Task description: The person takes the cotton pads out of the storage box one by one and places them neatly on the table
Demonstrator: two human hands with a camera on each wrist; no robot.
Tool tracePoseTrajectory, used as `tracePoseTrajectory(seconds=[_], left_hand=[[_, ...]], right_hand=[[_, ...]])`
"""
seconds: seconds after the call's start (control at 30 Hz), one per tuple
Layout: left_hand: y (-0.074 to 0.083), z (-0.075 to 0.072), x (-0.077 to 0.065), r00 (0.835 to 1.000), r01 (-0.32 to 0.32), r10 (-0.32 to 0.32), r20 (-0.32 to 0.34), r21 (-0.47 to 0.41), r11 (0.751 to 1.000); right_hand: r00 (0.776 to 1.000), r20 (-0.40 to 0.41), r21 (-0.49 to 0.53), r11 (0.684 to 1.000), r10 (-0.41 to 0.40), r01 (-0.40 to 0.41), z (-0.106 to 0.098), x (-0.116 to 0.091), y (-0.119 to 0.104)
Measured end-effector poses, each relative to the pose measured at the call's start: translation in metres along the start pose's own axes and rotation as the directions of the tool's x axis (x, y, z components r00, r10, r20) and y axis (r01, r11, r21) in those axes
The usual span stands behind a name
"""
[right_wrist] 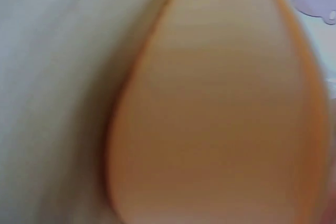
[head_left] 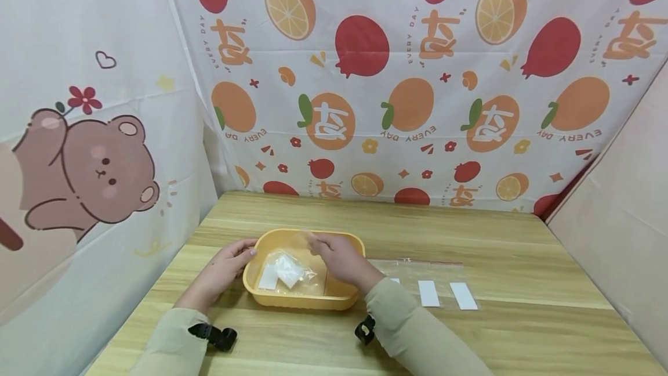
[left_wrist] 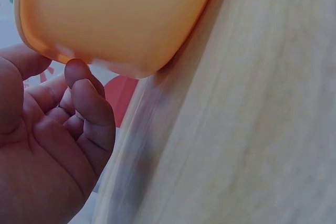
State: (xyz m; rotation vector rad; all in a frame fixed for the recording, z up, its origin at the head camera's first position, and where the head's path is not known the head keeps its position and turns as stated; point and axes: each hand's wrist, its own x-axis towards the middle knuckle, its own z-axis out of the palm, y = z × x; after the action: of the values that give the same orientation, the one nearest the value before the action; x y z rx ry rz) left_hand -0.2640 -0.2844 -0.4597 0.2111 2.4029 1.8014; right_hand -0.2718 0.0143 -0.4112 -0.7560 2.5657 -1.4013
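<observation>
On counter (head_left: pixel 543 266), left hand (head_left: pixel 223 270) grips yellow basin (head_left: pixel 302 303) at left rim; right hand (head_left: pixel 341 257) over basin, hold unclear; packet (head_left: pixel 289 271) handling seemingly underway, next move calls for steady basin.

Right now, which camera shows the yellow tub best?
The head view: it shows the yellow tub with its rim, inside and front wall, though the right hand covers part. The left wrist view shows only some outer wall, cut off by the frame; the right wrist view shows blurred wall, also cut off.
</observation>
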Motion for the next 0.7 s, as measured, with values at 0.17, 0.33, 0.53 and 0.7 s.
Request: tracePoseTrajectory(seconds=[0.17, 0.33, 0.53, 0.7], left_hand=[[0.004, 0.0, -0.003, 1.0, -0.003, 0.003, -0.003, -0.009, 1.0], [0.006, 0.0, -0.004, 1.0, -0.004, 0.004, -0.003, -0.02, 1.0], [0.006, 0.001, -0.004, 1.0, -0.009, 0.009, 0.004, -0.023, 1.0], [0.005, 0.0, -0.004, 1.0, -0.004, 0.004, 0.003, -0.031, 1.0]], right_hand=[[0.999, -0.001, 0.043, 0.998, -0.049, 0.049, -0.015, -0.005, -0.012], [0.997, 0.044, 0.106, 0.993, -0.06, 0.055, -0.033, -0.01, -0.025], [0.993, 0.092, 0.164, 0.984, -0.079, 0.063, -0.059, -0.019, -0.04], [0.986, 0.126, 0.198, 0.977, -0.111, 0.085, -0.081, -0.026, -0.045]])
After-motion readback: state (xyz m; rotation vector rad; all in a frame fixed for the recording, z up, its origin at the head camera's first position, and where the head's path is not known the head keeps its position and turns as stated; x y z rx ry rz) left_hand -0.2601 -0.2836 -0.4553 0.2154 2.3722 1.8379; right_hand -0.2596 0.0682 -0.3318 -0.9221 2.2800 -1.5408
